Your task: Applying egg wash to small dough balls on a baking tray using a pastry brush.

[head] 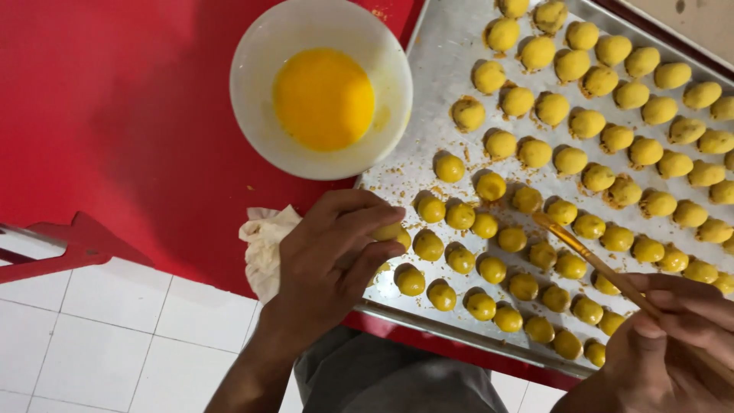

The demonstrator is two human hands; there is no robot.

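Left hand (pixel 329 252) pinches dough ball (pixel 388 232) at tray (pixel 428 69) near edge; right hand (pixel 673 344) clasps brush (pixel 589 256), tip over glazed rows. Best: steady ball, light strokes, sparing egg wash (pixel 323 98), no drips.

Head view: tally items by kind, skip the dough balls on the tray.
White bowl: 1
Metal tray: 1
Brush: 1
Cloth: 1
Hands: 2 (left hand pinches a dough ball, right hand grips the brush)
Total: 6
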